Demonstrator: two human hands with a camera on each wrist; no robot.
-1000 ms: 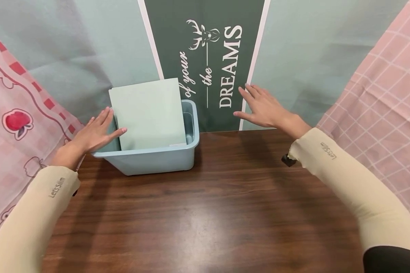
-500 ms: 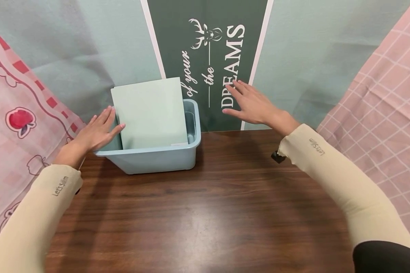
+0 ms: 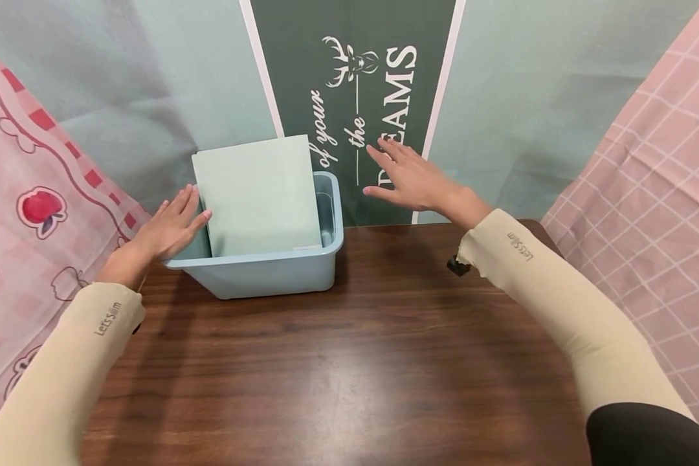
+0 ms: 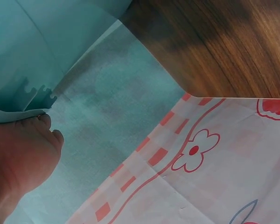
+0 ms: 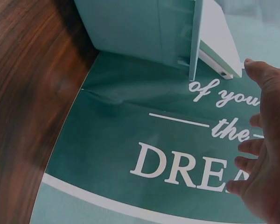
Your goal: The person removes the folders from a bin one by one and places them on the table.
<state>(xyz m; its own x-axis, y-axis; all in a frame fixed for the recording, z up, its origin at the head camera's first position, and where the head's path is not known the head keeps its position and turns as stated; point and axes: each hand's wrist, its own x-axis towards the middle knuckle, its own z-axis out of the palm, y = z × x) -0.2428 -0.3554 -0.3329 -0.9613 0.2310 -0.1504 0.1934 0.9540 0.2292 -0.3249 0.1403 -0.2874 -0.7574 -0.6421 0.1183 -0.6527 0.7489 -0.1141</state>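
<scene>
A light blue plastic bin (image 3: pixel 270 278) stands at the back left of the table. Inside it, tilted and rising above the rim, is a pale mint-green flat square thing (image 3: pixel 259 197), with the edge of another behind it; its kind is unclear. My left hand (image 3: pixel 166 230) lies over the bin's left rim, fingers straight and thumb stretched towards the green square. In the left wrist view, that hand (image 4: pixel 25 156) is beside the bin's edge. My right hand (image 3: pixel 416 178) hovers right of the bin, fingers spread, holding nothing. The right wrist view shows this hand (image 5: pixel 266 154) apart from the bin.
The brown wooden table (image 3: pixel 349 362) stretches in front of the bin. Behind it hangs a green cloth (image 3: pixel 355 26) with white lettering. Pink cloths hang on the left (image 3: pixel 11 168) and right (image 3: pixel 664 194).
My right hand has moved left, closer to the bin. My left hand stays at the bin's left rim. The view has shifted slightly; the bin stands in the same place.
</scene>
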